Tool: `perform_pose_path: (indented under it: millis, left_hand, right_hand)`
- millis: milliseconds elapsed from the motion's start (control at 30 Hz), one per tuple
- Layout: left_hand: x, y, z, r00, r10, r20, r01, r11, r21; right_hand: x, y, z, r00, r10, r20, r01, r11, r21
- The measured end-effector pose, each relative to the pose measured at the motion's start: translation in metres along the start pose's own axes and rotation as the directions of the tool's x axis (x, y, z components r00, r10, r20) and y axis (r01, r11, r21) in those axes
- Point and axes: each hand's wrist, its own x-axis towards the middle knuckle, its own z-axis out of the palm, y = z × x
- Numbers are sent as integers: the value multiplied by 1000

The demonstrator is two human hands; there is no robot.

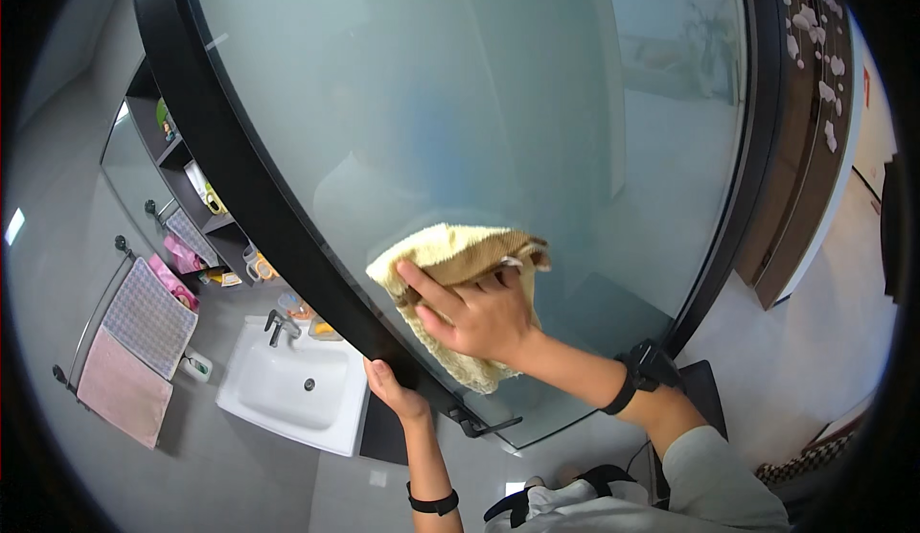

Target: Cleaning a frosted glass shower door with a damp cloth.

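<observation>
A frosted glass door panel (532, 137) in a black frame (237, 152) fills the middle of the view. My right hand (478, 317) presses a cream and brown cloth (460, 252) flat against the lower part of the glass, with the fingers spread over it; part of the cloth hangs below the palm. Lower left of it, my left hand (394, 389) grips the black frame's edge, its fingers partly hidden behind the frame. A black door handle (489, 426) sits just to the right of my left hand, near the lower corner of the glass.
Left of the door are a white washbasin (287, 396) with a faucet (277, 328), towels (129, 382) on a wall rail and shelves (208, 224) holding cups and bottles. A brown door panel with pink flower decorations (808, 30) stands at the right. A dark object (704, 396) is beside my right forearm.
</observation>
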Motion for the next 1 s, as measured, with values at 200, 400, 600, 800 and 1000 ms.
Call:
perform_pose_path:
  millis: [200,400,600,800,1000]
  left_hand:
    - [-2,-3,4,995,64,-72,-56,994,98]
    - [0,-1,17,981,109,-163,-87,987,138]
    - [4,-8,2,975,136,-175,-103,977,185]
    - [4,4,18,975,149,-162,-129,983,127]
    - [5,-6,13,983,139,-118,-122,982,142]
  right_hand:
    - [28,14,-15,998,-7,-55,6,1000,-23]
    - [117,41,-41,925,-85,-371,65,996,-66]
    - [60,39,-29,984,-33,-177,16,995,-97]
    - [-34,54,-10,996,-74,-51,72,997,-41]
    - [20,65,-20,994,-51,-97,46,997,-55]
